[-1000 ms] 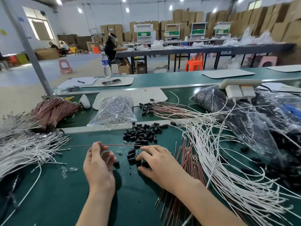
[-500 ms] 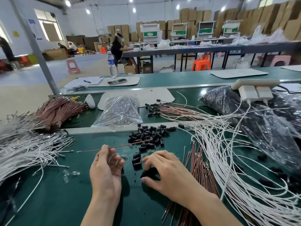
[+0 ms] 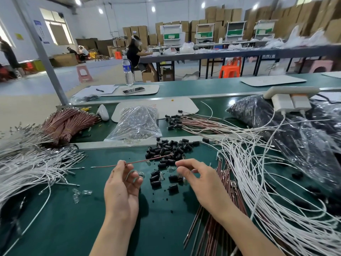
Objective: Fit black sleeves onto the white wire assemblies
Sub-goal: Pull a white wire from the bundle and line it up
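Surface: green bench (image 3: 73, 228), cardboard boxes (image 3: 221, 14) stacked far behind.
Around: clear bag (image 3: 138, 122) far centre; brown wire bundle (image 3: 68, 122) far left.
Black sleeves (image 3: 169, 150): loose pile, centre, just beyond both hands.
White wires (image 3: 258, 182): tangled heap, right.
Left hand (image 3: 121, 185): pinches thin reddish wire (image 3: 147, 160).
Right hand (image 3: 201, 183): fingers curled over near sleeves, grip unclear.

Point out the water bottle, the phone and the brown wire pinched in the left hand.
water bottle (image 3: 127, 72): head view, middle of its body.
phone (image 3: 133, 90): head view, middle of its top face.
brown wire (image 3: 138, 161): head view, on the right half of its length.
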The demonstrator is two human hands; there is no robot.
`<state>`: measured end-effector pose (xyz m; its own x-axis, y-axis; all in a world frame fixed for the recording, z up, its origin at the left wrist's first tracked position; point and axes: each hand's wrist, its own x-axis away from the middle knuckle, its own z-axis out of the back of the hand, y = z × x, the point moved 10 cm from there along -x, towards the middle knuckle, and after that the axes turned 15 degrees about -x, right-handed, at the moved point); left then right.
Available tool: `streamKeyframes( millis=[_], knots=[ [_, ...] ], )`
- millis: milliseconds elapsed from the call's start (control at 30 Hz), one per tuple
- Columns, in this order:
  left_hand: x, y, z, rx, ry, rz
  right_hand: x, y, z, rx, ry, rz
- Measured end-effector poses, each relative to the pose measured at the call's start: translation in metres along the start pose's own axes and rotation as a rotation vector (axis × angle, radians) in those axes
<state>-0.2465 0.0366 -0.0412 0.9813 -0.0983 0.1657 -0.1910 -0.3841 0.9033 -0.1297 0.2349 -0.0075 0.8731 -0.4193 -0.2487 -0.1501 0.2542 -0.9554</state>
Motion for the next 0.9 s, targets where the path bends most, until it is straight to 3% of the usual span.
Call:
streamKeyframes(
  millis=[267,467,733,900],
  knots=[
    [0.008,0.008,-0.01,-0.16,-0.06,-0.117,-0.005,0.002,0.023,-0.469,0.171,-0.045],
    [0.013,0.01,-0.018,-0.2,-0.097,-0.157,-0.007,0.007,0.022,-0.613,0.186,-0.076],
    [0.018,0.009,-0.03,-0.286,-0.196,-0.224,-0.007,0.01,0.019,-0.619,0.161,-0.103],
    [0.019,0.0,-0.038,-0.237,-0.266,-0.165,-0.005,0.018,0.023,-0.916,0.229,-0.183]
  ],
)
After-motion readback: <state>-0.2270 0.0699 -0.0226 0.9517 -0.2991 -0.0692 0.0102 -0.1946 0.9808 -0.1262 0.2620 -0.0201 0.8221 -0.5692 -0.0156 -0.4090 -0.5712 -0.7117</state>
